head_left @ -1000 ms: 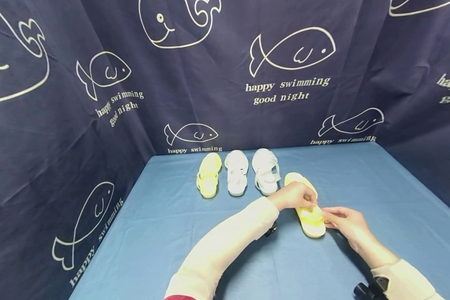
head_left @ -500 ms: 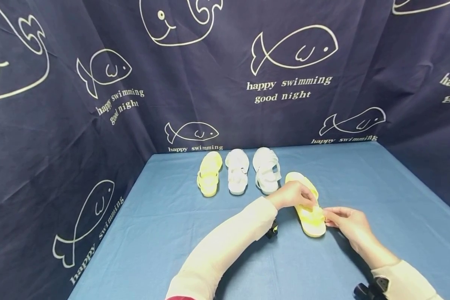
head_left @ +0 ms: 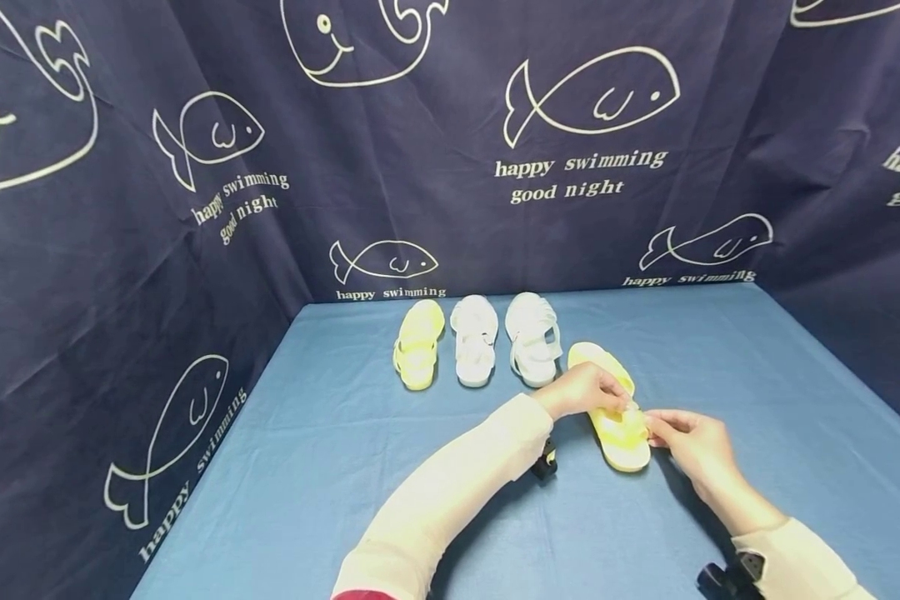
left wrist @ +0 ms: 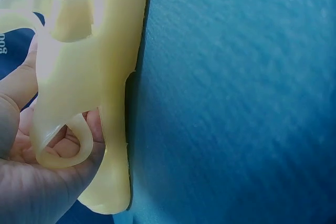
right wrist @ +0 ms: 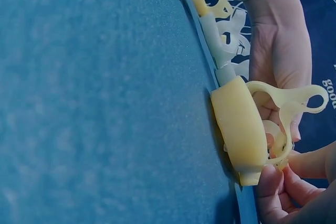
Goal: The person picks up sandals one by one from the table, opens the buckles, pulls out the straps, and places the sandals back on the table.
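Note:
A yellow sandal [head_left: 627, 454] lies on the blue surface in the head view, toe pointing away and to the left. My left hand [head_left: 587, 390] reaches across it and pinches its strap with thumb and fingers. From the right side my right hand [head_left: 699, 446] pinches the end of a strap near the heel. The right wrist view shows the sandal's heel [right wrist: 239, 124] up close, with a looped strap [right wrist: 294, 95] standing up above it. In the left wrist view the side of the sandal [left wrist: 68, 77] hides parts of the fingers.
Beyond the hands stand a second yellow sandal [head_left: 417, 358], a white sandal [head_left: 474, 346] and another white sandal [head_left: 528, 333], in a row. Dark blue fabric [head_left: 420, 183] with fish prints rises behind and at both sides of the blue-covered surface [head_left: 307, 467].
Both hands stay at the straps of the same yellow sandal. My right forearm has shifted slightly left, and the head view has tilted a little.

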A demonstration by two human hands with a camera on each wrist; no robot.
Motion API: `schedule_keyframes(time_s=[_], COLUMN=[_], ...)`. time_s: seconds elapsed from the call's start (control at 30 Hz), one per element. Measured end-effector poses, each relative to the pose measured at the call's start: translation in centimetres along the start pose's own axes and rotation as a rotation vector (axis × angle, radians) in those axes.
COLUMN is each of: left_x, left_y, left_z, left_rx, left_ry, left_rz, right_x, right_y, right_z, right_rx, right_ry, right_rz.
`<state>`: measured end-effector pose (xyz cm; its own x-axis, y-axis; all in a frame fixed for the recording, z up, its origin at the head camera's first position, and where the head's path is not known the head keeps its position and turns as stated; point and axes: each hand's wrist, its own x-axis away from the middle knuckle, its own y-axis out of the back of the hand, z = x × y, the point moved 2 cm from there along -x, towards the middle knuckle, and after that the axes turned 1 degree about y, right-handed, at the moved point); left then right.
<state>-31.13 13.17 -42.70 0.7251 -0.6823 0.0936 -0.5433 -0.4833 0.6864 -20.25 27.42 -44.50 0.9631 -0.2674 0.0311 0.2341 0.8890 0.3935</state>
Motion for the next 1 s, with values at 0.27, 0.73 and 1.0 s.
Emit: schedule_keyframes(time_s=[0.27,0.73,1.0], left_x=[0.07,0.05,0.10], left_y=[0.16,-0.16,-0.26], left_z=[-0.13,0.10,0.03], left_rx=[0.023,0.066,0.111], left_ry=[-0.010,0.023,0.042], left_rz=[-0.018,-0.030,-0.016], right_x=[-0.27,-0.30,-0.46], right_y=[-0.02,-0.21,-0.19], right_z=[0.29,0.46,0.51], right_rx=[0.059,-0.005,-0.044], right_ry=[-0.014,-0.035,-0.019], right_rz=[-0.018,-0.047,-0.078])
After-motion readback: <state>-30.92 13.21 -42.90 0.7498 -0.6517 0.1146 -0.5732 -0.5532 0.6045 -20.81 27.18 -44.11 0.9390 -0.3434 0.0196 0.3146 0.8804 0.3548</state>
